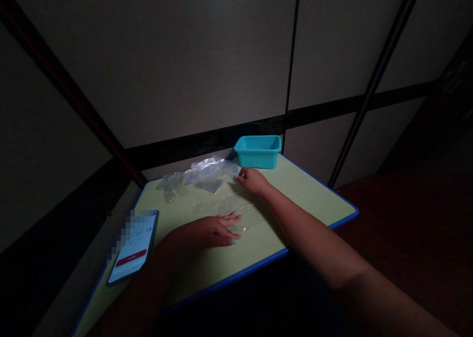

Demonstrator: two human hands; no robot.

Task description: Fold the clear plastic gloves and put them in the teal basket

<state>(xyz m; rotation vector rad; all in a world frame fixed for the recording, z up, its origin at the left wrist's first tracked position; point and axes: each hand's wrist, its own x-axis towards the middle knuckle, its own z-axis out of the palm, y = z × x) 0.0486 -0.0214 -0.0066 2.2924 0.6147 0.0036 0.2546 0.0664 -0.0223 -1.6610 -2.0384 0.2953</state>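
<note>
My left hand lies over the table with its fingers stretched out, at the near edge of a thin, clear plastic piece spread flat; its exact kind is hard to make out. Farther back, my right hand has its fingers curled together at the far side of that piece. Whatever those fingers hold, if anything, is hidden. Just left of the right hand lies a crumpled clear plastic bag. Another wrinkled clear piece, with finger-like lobes, lies at the bag's left end.
A turquoise plastic basket stands at the table's back corner, beyond my right hand. A phone with a lit screen lies at the left. The pale table has a blue edge and stands against cabinet panels. The room is dim.
</note>
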